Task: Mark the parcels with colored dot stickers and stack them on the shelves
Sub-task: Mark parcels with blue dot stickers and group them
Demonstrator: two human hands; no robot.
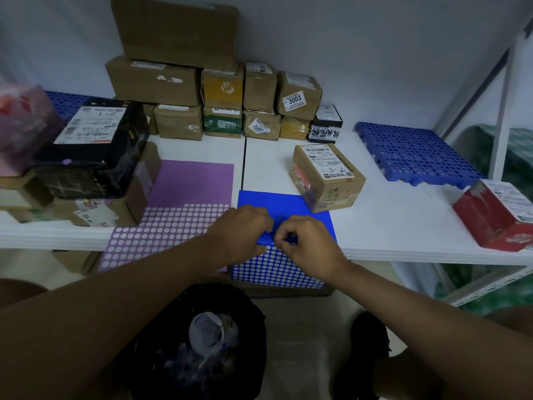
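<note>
1. While both hands meet over the blue sticker sheet (285, 209) at the near edge of the white shelf (389, 226), the left hand (240, 232) curls its fingers on the sheet as if pressing it down; the right hand (305, 241) pinches with thumb and forefinger at the sheet's surface, apparently lifting a dot, though the dot itself is too small to see.
2. A brown parcel (327, 176) sits just beyond the sheet, its near corner on the blue; no blue dot shows on it, so it seems next for marking.
3. To the left lies a purple sticker sheet (184, 197); beside it a black parcel (95, 151) carries a purple dot, atop other boxes.
4. At the far wall stands a stack of brown boxes (202, 90); whether they are marked is unclear.
5. A red parcel (496, 217) at the right awaits handling; judged so, the task is partly done.
</note>
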